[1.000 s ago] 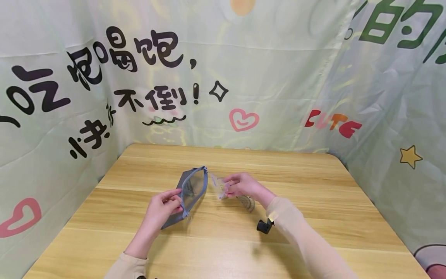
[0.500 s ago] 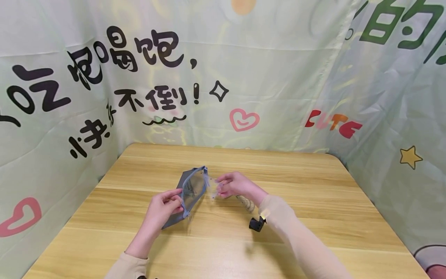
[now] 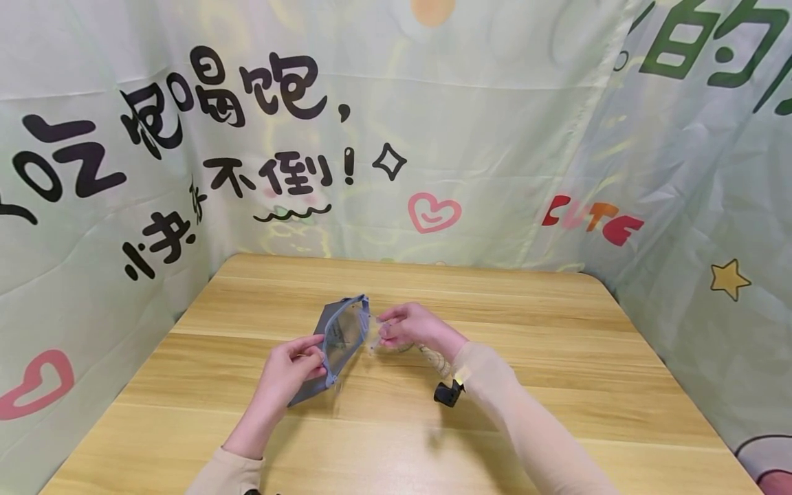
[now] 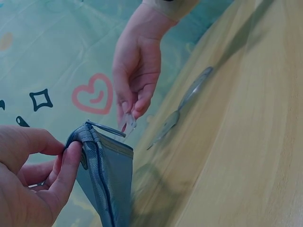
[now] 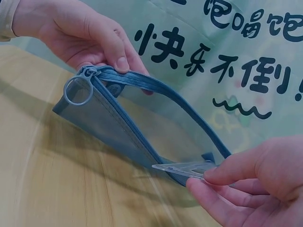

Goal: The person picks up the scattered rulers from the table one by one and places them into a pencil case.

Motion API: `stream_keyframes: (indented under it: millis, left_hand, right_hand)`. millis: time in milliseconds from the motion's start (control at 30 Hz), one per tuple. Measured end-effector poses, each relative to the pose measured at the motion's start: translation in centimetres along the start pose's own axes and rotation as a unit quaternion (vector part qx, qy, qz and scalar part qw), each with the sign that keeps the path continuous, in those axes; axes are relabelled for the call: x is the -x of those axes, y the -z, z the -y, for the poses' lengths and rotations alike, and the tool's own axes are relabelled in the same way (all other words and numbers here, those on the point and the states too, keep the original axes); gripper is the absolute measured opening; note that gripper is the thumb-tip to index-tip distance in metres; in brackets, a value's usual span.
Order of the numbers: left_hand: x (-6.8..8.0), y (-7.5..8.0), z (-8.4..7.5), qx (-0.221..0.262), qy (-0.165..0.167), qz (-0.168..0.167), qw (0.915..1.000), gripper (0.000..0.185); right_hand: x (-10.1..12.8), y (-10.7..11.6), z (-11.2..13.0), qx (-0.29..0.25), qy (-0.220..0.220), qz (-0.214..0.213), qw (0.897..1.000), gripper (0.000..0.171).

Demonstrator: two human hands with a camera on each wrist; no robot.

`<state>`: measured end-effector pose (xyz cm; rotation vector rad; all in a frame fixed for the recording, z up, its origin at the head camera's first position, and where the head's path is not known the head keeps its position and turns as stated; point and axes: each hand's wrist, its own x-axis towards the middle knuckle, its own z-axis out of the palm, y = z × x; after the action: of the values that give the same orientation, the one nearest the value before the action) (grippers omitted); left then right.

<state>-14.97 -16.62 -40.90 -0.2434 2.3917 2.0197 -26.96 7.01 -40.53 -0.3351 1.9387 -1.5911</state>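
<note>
A blue zip pouch [image 5: 123, 123] with see-through sides stands tilted on the table, its zipped mouth spread wide. My left hand [image 3: 293, 368] pinches one edge of that mouth between thumb and fingers. On the other side, my right hand [image 3: 417, 326] pinches a small clear plastic set square [image 5: 182, 169] by one end. Its free tip overlaps the pouch's mouth in the right wrist view. Under my right wrist lies a clear protractor [image 3: 435, 359], partly hidden by the arm. Next to it, the left wrist view shows another flat clear piece [image 4: 166, 127].
The wooden table [image 3: 557, 412] has printed cloth walls [image 3: 495, 137] on its left, back and right. A small black camera [image 3: 447, 393] sits on my right wrist. A ring pull [image 5: 78, 90] hangs from the pouch's zip.
My right hand has moved left with the set square, bringing it from beside the pouch right up to its mouth. My left hand and the pouch have stayed in place.
</note>
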Motion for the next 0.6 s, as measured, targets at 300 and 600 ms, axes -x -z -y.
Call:
stream_keyframes:
  millis: [300,600]
  left_hand:
    - [-0.1,-0.1,0.1,0.000,0.000,0.000,1.0000,0.041]
    - [-0.1,-0.1,0.2,0.004,0.002,-0.002,1.0000,0.041]
  right_hand:
    - [-0.7,-0.7,0.4,-0.011,-0.006,-0.004,1.000,0.047]
    - [-1.4,-1.2,0.6,-0.022,-0.015,-0.015,1.000,0.044]
